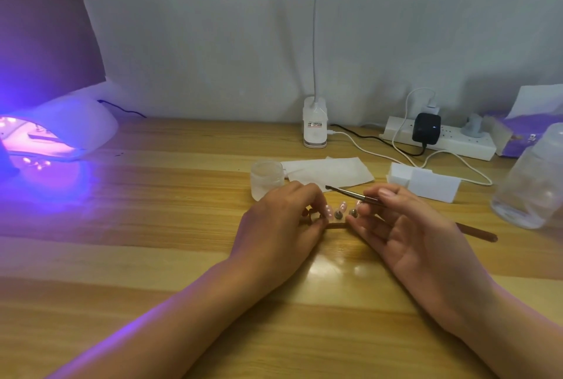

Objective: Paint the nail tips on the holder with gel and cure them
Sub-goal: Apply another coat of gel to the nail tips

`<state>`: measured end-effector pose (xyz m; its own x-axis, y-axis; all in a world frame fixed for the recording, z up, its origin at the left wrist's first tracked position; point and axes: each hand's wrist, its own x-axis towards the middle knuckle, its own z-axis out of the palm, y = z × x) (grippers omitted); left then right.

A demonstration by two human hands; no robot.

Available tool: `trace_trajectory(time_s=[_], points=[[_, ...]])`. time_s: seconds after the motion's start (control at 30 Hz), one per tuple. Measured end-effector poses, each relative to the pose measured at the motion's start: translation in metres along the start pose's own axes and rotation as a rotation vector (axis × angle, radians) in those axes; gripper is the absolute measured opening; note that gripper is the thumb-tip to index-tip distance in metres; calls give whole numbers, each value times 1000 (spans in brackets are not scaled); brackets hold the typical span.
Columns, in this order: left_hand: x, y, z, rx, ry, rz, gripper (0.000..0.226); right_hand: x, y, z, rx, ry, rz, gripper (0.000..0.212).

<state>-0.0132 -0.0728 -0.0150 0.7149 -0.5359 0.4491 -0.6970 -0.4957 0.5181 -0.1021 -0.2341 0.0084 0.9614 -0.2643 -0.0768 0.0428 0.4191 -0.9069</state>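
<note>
Head view: left hand (pixel 283 220) fingers curl round the holder (pixel 336 226) end, steadying it on the table (pixel 182 195); right hand (pixel 405 226) pinches the brush (pixel 347 192), bristles just above the nail tips (pixel 341 206), likely between strokes; lamp (pixel 61 131) lit far left, ready for curing

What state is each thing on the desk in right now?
White dome-shaped curing lamp: switched on, glowing purple.
Small frosted glass jar: upright, no lid on.
Thin metal-ferruled gel brush: pinched in right hand, tip raised off the desk.
Brown strip holder: on desk, left hand pinches its left end.
Pale nail tips: standing on holder.
Black plug adapter: plugged into white power strip.
</note>
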Motion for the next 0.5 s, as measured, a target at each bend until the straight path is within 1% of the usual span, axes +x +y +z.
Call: trace_trajectory(time_s=[0.13, 0.3, 0.4, 0.5], points=[[-1, 2, -1, 42, -2, 14, 6, 2, 0, 0, 7, 2, 1, 25], [-5, 1, -3, -36, 59, 51, 11, 2, -2, -6, 72, -33, 31, 23], [-8, -1, -4, -163, -31, 58, 11, 1, -2, -8, 62, -53, 10, 16], [-7, -1, -4, -241, -127, 51, 11, -3, 2, -6, -109, -2, -75, 12]])
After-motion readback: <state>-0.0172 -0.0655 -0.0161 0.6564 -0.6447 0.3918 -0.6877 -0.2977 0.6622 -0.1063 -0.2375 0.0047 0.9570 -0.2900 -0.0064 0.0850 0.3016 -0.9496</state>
